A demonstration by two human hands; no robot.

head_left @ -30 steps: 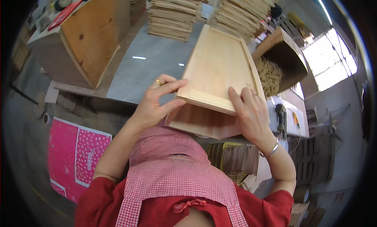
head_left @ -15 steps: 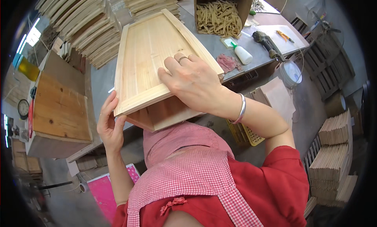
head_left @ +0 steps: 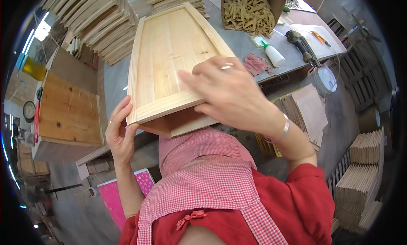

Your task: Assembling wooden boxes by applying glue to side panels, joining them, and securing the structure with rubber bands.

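A pale wooden box [head_left: 163, 62] with a raised frame around its top panel leans from the workbench toward my apron. Its near end is hollow, and the inside shows. My left hand [head_left: 120, 130] grips the near left corner, fingers along the side and thumb below the edge. Over the near right part of the panel is my right hand [head_left: 231, 92], with bent fingers and a ring. Motion smears its fingers, so whether they touch the wood cannot be made out. The box's right near corner is hidden behind this hand.
On the workbench [head_left: 116, 81] stand stacks of curved wooden slats [head_left: 99, 26], a box of tan strips [head_left: 250, 14], a white glue bottle [head_left: 274, 56], a pink rag [head_left: 256, 64] and a power tool [head_left: 301, 45]. A white bucket [head_left: 323, 79] and more stacked wood [head_left: 360, 173] are at right.
My right hand has lifted and shifted right and toward me from the panel, its fingers now blurred. My left hand keeps its hold on the corner. The whole view has shifted slightly.
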